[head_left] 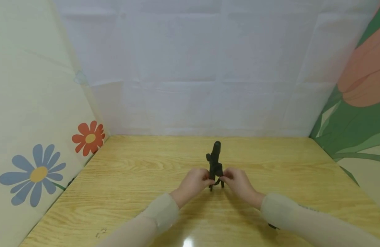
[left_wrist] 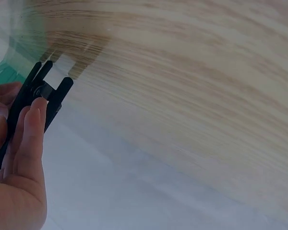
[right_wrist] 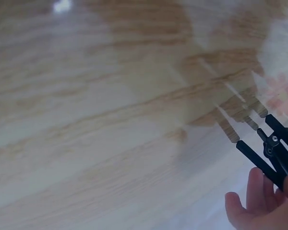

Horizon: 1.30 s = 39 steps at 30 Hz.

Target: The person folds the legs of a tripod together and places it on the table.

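Note:
A small black tripod (head_left: pixel 216 159) with partly spread legs stands near the middle of the wooden table, its thick upper part leaning slightly to the right. My left hand (head_left: pixel 193 182) pinches the left leg between thumb and fingers. On the other side, my right hand (head_left: pixel 240 185) grips the right leg near its upper end. From the left wrist, the ends of the legs (left_wrist: pixel 62 92) stick out past the fingers of the left hand (left_wrist: pixel 26 158). A hinge with a short strut shows between the legs (right_wrist: pixel 252 155) in the right wrist view, above the right hand (right_wrist: pixel 266 206).
The wood-grained tabletop (head_left: pixel 140 164) is glossy and reflects the tripod's legs. A white cloth (head_left: pixel 183 68) hangs behind it. Flower-printed panels stand along the left (head_left: pixel 23 103) and right (head_left: pixel 363 127) sides. A small dark item (head_left: pixel 273 226) shows beneath the right sleeve.

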Each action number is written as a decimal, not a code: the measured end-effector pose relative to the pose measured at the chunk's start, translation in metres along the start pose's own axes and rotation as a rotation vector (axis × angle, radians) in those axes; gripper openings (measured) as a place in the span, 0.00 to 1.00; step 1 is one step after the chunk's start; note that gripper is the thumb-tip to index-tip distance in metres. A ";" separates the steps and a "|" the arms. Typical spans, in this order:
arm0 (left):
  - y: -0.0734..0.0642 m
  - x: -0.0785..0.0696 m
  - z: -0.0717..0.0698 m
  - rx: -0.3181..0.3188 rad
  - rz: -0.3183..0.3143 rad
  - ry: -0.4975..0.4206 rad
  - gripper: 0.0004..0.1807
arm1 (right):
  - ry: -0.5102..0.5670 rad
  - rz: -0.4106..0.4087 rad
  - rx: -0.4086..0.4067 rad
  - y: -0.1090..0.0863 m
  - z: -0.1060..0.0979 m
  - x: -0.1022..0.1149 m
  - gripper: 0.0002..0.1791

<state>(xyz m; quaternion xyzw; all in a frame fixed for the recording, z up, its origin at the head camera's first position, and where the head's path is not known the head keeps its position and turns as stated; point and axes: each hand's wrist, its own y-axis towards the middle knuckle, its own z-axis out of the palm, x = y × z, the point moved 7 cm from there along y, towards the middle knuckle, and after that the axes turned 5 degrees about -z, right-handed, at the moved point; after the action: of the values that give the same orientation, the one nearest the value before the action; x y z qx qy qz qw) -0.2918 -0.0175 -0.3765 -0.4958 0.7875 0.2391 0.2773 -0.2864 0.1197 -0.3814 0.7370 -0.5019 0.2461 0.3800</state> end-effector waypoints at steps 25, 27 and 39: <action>0.005 -0.005 0.003 0.041 0.012 -0.057 0.04 | -0.086 -0.112 0.060 0.005 0.004 -0.004 0.07; 0.006 -0.006 0.003 0.050 0.029 -0.059 0.04 | -0.109 -0.143 0.067 0.005 0.004 -0.004 0.07; 0.013 -0.001 0.003 0.062 0.098 -0.052 0.05 | -0.144 -0.203 0.069 0.014 0.008 -0.006 0.06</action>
<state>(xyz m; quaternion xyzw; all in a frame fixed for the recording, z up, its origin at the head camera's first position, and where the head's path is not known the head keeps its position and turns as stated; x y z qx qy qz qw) -0.3027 -0.0098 -0.3767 -0.4414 0.8104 0.2405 0.3011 -0.3014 0.1134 -0.3860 0.8125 -0.4418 0.1700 0.3402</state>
